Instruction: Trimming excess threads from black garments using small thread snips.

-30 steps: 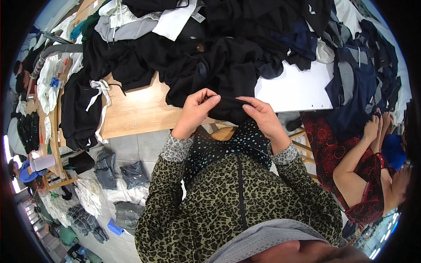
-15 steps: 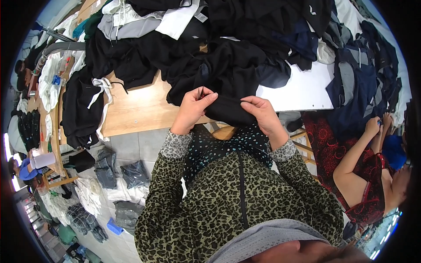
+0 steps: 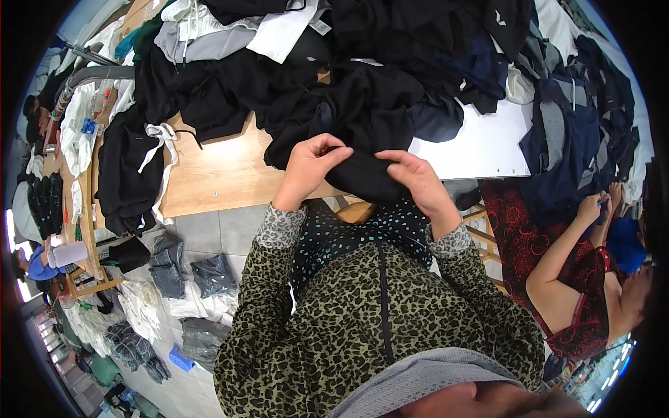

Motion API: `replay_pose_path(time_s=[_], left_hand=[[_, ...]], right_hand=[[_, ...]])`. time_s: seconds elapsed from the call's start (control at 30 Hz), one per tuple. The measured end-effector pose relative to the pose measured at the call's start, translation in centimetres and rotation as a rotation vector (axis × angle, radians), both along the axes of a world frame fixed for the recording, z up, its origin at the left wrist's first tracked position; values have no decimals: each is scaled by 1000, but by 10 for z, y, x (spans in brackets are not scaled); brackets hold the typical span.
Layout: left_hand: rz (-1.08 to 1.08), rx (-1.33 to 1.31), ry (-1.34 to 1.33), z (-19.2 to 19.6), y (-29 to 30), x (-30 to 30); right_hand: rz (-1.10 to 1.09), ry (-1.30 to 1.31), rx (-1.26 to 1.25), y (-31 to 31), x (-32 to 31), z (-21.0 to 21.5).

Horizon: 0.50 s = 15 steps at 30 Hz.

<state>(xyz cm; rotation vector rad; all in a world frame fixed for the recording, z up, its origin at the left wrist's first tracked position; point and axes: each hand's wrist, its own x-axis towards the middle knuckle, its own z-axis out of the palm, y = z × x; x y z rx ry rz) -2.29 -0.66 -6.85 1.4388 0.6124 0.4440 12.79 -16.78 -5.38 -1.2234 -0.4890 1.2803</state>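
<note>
Head view. Your left hand (image 3: 310, 167) pinches a fold of the black garment (image 3: 362, 118) between thumb and fingertips, knuckles up. Your right hand (image 3: 418, 177) pinches the same cloth just beside it, fingers curled over the hem edge.

Change over the last second: both hands have crept closer to each other along the hem, and the gap of cloth between them has shrunk. The left hand sat a little lower and flatter before; now its fingers are bunched. The garment has been tugged slightly toward you, so that its lower edge hangs over the front of the worktop (image 3: 216, 174).

Reading: you are working along one edge of the cloth, gathering or checking it bit by bit. This looks like an early stage, since most of the garment is still crumpled in the heap.

The garment lies at the near edge of the worktop, its far part merging with the pile of dark clothes (image 3: 432, 49) behind it. A white sheet (image 3: 481, 146) lies to the right of your right hand, apart from it. A black piece with white drawstrings (image 3: 150, 150) drapes over the left end, untouched. Bagged items (image 3: 188, 275) lie on the floor below.

A seated person in red (image 3: 578, 279) works at the right, with hands well apart from yours.
</note>
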Motion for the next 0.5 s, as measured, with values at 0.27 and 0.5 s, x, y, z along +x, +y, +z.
replay_pose_path(time_s=[0.27, 0.5], left_hand=[[84, 545, -237, 44, -10, 48], [78, -76, -67, 9, -29, 22]], right_hand=[[34, 114, -5, 14, -4, 2], [-242, 684, 364, 14, -16, 8]])
